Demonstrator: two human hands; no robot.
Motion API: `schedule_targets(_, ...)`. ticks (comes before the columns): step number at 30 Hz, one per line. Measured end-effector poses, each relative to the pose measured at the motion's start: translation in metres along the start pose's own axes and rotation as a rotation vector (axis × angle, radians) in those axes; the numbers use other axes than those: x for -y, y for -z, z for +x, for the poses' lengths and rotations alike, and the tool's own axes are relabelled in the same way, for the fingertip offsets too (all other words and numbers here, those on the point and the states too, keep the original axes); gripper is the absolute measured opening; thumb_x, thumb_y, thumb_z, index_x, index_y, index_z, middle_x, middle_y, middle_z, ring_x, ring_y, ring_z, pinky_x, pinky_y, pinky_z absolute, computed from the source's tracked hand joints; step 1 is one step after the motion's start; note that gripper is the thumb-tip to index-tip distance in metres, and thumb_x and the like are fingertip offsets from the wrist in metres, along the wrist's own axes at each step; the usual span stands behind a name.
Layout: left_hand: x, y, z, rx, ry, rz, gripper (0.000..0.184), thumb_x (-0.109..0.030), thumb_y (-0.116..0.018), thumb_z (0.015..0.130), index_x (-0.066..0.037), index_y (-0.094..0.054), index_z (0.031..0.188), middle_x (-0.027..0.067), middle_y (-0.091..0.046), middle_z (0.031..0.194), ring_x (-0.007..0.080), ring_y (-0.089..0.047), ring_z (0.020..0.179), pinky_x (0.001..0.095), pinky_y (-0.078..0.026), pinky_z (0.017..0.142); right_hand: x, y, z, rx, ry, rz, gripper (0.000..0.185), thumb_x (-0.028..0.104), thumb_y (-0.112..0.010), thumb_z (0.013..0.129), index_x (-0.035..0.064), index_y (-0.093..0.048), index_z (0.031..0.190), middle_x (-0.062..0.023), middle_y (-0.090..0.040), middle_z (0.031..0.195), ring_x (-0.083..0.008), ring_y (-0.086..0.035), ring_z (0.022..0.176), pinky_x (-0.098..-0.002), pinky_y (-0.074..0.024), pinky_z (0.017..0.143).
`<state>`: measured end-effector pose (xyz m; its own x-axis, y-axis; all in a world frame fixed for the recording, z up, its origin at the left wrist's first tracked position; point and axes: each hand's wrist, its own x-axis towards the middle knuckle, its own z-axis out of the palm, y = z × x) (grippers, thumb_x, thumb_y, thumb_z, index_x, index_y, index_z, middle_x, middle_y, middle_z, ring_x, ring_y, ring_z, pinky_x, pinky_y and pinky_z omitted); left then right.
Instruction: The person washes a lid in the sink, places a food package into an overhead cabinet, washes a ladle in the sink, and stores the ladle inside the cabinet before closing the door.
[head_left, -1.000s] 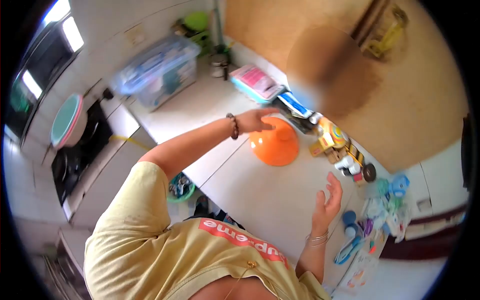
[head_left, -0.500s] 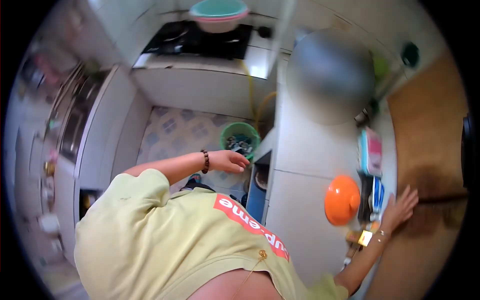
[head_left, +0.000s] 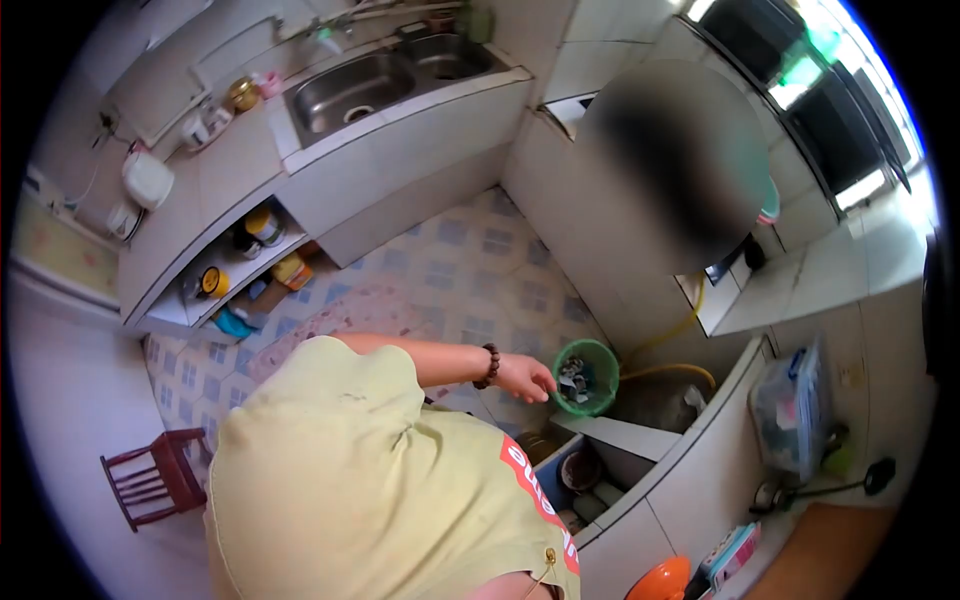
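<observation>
My left hand (head_left: 523,378), with a brown bead bracelet at the wrist, hangs over the floor with its fingers loosely bent and apart. It holds nothing. Just right of its fingertips in the head view stands a green bin (head_left: 588,378) with rubbish inside; I cannot tell whether they touch. Below the bin is an open cupboard compartment (head_left: 580,470) with pots and jars in it. My right hand is out of view.
A double steel sink (head_left: 355,95) is set in the far counter, above a shelf with tins (head_left: 264,226). A dark red chair (head_left: 160,480) stands at lower left. An orange lid (head_left: 660,580) and a plastic box (head_left: 788,412) lie on the right counter. A round blur hides the upper right.
My view has swung left, bringing the sink and chair in. My right hand, earlier touching a wooden board by the wall, has left the view. My left hand stays empty near the bin.
</observation>
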<state>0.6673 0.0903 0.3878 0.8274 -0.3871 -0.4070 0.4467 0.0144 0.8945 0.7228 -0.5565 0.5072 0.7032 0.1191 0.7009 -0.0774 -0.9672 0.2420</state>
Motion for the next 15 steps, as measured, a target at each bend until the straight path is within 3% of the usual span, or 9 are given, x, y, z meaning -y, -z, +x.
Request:
schedule_targets(1, 0.005, 0.005, -0.013, -0.006, 0.013, -0.022, 0.040, -0.021, -0.053, 0.078, -0.005, -0.042, 0.113, 0.0011, -0.054, 0.092, 0.0079, -0.050, 0.078, 0.0216, -0.041, 0.061, 0.044, 0.015, 0.008, 0.312, -0.246, 0.193, 0.056, 0.024, -0.059, 0.073, -0.0043, -0.036, 0.116, -0.0191, -0.035, 0.121, -0.0374, -0.027, 0.114, -0.0368, -0.0258, 0.097)
schedule_targets(8, 0.042, 0.067, -0.113, -0.166, -0.028, -0.200, 0.040, -0.020, -0.053, 0.079, -0.003, -0.041, 0.113, 0.0039, -0.051, 0.096, 0.0094, -0.050, 0.078, 0.0230, -0.042, 0.063, 0.190, 0.000, 0.033, 0.293, 0.045, 0.304, 0.057, 0.017, -0.059, 0.071, 0.0051, -0.034, 0.121, -0.0211, -0.032, 0.122, -0.0344, -0.028, 0.113, -0.0396, -0.0241, 0.095)
schedule_targets(9, 0.049, 0.075, -0.127, -0.228, -0.070, -0.248, 0.041, -0.020, -0.054, 0.078, -0.003, -0.041, 0.113, 0.0041, -0.051, 0.096, 0.0097, -0.050, 0.080, 0.0234, -0.042, 0.064, 0.184, -0.025, 0.028, 0.149, 0.202, 0.456, 0.057, 0.019, -0.057, 0.073, 0.0014, -0.032, 0.121, -0.0198, -0.030, 0.124, -0.0345, -0.027, 0.114, -0.0402, -0.0196, 0.097)
schedule_targets(10, 0.056, 0.083, -0.138, -0.246, -0.110, -0.285, 0.042, -0.021, -0.055, 0.078, -0.004, -0.040, 0.114, 0.0043, -0.051, 0.096, 0.0101, -0.050, 0.081, 0.0237, -0.042, 0.066, 0.228, 0.016, 0.042, 0.342, 0.059, 0.428, 0.059, 0.025, -0.055, 0.074, 0.0022, -0.031, 0.123, -0.0188, -0.028, 0.126, -0.0337, -0.024, 0.116, -0.0404, -0.0153, 0.098)
schedule_targets(12, 0.053, 0.094, -0.163, -0.329, -0.120, -0.300, 0.042, -0.019, -0.052, 0.079, -0.003, -0.040, 0.115, 0.0020, -0.050, 0.096, 0.0089, -0.049, 0.081, 0.0223, -0.041, 0.067, 0.242, 0.009, 0.051, 0.386, 0.148, 0.268, 0.060, 0.028, -0.054, 0.073, 0.0063, -0.031, 0.124, -0.0172, -0.024, 0.130, -0.0319, -0.018, 0.121, -0.0402, -0.0077, 0.100)
schedule_targets(13, 0.055, 0.100, -0.174, -0.356, -0.087, -0.344, 0.039, -0.019, -0.051, 0.080, -0.005, -0.041, 0.115, 0.0018, -0.050, 0.096, 0.0092, -0.049, 0.083, 0.0223, -0.041, 0.069, 0.286, 0.048, 0.061, 0.403, 0.035, 0.410, 0.060, 0.026, -0.055, 0.072, 0.0077, -0.031, 0.124, -0.0171, -0.025, 0.129, -0.0322, -0.018, 0.121, -0.0414, -0.0089, 0.100)
schedule_targets(15, 0.074, 0.103, -0.191, -0.497, -0.046, -0.373, 0.038, -0.020, -0.051, 0.080, -0.005, -0.041, 0.114, 0.0053, -0.051, 0.104, 0.0110, -0.052, 0.085, 0.0218, -0.042, 0.067, 0.300, 0.042, 0.075, 0.355, 0.075, 0.439, 0.061, 0.020, -0.058, 0.069, 0.0076, -0.032, 0.123, -0.0193, -0.026, 0.127, -0.0336, -0.018, 0.120, -0.0397, -0.0132, 0.099)
